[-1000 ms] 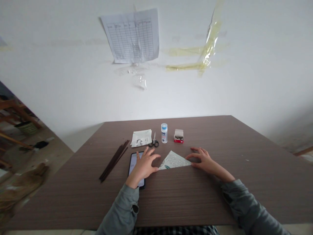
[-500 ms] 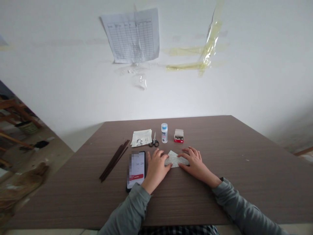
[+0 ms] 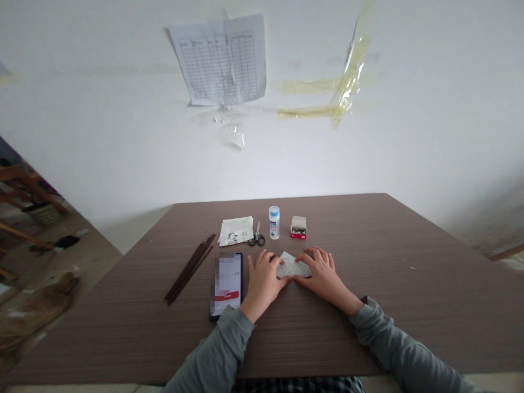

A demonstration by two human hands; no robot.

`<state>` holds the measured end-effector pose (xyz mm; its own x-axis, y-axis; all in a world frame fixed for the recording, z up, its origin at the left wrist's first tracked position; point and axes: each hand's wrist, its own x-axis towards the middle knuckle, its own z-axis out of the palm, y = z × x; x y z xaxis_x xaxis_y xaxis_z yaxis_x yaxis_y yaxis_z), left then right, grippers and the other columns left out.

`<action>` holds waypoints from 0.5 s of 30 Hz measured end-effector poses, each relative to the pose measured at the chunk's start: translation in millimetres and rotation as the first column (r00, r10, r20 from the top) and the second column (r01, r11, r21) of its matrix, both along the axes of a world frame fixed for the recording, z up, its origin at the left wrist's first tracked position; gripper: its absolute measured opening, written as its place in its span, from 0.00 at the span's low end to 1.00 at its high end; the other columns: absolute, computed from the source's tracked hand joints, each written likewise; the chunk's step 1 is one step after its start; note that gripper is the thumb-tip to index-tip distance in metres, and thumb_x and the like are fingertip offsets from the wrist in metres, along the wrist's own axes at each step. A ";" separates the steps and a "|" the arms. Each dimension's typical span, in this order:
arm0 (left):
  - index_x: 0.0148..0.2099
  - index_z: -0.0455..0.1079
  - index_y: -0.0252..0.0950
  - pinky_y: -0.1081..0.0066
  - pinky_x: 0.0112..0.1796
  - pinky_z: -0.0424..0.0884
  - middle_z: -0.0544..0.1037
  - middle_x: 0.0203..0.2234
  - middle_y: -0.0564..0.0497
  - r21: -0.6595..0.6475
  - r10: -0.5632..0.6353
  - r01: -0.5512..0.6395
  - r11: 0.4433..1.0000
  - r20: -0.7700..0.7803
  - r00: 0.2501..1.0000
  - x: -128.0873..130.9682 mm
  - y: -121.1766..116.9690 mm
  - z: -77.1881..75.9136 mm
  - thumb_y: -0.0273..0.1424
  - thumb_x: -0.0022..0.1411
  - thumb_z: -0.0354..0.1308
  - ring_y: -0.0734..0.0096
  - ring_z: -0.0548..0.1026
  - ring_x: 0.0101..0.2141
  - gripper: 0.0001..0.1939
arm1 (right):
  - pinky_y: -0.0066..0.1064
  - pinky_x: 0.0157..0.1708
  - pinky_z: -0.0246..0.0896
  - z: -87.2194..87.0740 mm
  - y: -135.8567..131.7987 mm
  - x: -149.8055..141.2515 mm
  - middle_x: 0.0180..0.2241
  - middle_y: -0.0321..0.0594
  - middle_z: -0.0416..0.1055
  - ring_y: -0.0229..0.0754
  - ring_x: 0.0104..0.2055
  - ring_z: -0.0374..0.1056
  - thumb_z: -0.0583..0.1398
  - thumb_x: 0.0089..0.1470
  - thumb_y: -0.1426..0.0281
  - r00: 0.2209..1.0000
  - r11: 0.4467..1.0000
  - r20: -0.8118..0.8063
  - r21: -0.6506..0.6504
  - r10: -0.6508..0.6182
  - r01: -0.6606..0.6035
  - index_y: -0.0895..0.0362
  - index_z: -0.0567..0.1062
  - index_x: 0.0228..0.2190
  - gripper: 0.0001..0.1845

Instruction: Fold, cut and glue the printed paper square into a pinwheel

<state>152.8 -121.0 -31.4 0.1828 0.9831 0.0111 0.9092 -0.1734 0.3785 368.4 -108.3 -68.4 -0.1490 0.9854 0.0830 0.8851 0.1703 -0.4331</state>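
Note:
A folded piece of printed paper [image 3: 292, 267] lies on the brown table [image 3: 368, 305], mostly covered by my two hands. My left hand [image 3: 263, 281] lies flat on its left part, fingers stretched out. My right hand [image 3: 323, 274] lies flat on its right part, fingers spread. Both press the paper down onto the table. A phone [image 3: 226, 283] with a lit screen lies just left of my left hand.
Behind the paper stand a small white bottle with a blue cap [image 3: 274, 222], a red and white box [image 3: 298, 227], scissors [image 3: 257, 235] and a stack of printed papers [image 3: 236, 230]. Dark thin sticks [image 3: 189, 268] lie at the left. A table sheet [image 3: 221, 59] hangs on the wall.
My hands came together from the ends of the wide paper triangle onto its middle. The paper is now folded smaller. My left hand left the phone.

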 end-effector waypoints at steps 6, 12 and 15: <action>0.70 0.89 0.45 0.18 0.88 0.57 0.85 0.80 0.37 -0.012 0.007 -0.007 1.000 -0.017 1.000 1.1 -1.6 1.7 0.32 0.79 0.80 0.29 0.72 0.88 0.22 | 0.83 0.89 0.57 -0.4 2.3 -0.2 0.77 0.49 0.82 0.88 0.88 0.64 0.80 0.63 0.54 1.000 1.000 -0.005 -0.019 -0.010 0.010 0.36 0.93 0.61 0.26; 0.69 0.89 0.49 0.18 0.87 0.62 0.85 0.80 0.41 -0.036 -0.001 0.000 0.999 -0.008 1.000 -8.4 1.6 2.3 0.31 0.76 0.81 0.27 0.71 0.88 0.23 | 0.85 0.89 0.53 6.8 2.2 3.2 0.80 0.48 0.78 0.84 0.91 0.60 0.79 0.65 0.56 1.000 0.998 -0.017 -0.067 -0.005 0.004 0.37 0.94 0.61 0.24; 0.68 0.91 0.52 0.23 0.87 0.64 0.85 0.80 0.43 -0.037 0.010 -0.010 0.999 0.002 1.000 -16.9 3.3 1.7 0.31 0.74 0.82 0.27 0.73 0.86 0.24 | 0.84 0.89 0.52 8.5 3.4 5.6 0.81 0.47 0.78 0.86 0.91 0.59 0.81 0.64 0.56 1.000 0.996 -0.013 -0.090 -0.016 0.015 0.35 0.95 0.60 0.23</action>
